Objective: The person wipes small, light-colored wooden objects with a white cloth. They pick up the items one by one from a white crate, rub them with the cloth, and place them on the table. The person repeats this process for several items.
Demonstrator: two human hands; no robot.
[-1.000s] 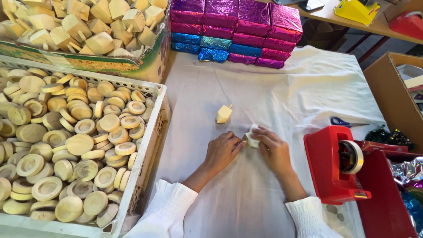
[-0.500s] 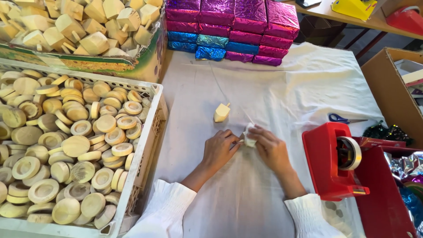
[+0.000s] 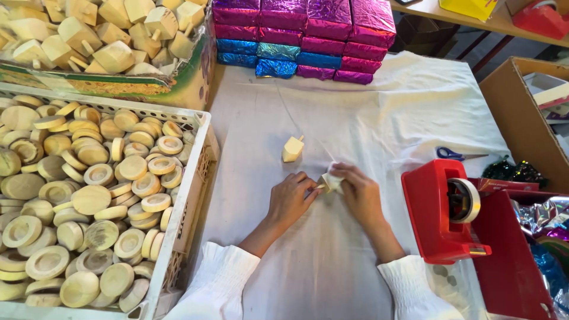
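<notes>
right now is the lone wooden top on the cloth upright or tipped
Tipped: the top lies on its side on the cloth, stem pointing up and right.

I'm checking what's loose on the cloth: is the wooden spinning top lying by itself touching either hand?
Apart. The head view shows bare white cloth between the lone wooden top and both the left hand and right hand, which meet on a small wrapped piece.

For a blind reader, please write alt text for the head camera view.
Both hands, left hand and right hand, wrap a small wooden piece in white paper on a white cloth. A crate of wooden discs sits left, a red tape dispenser right.
</notes>
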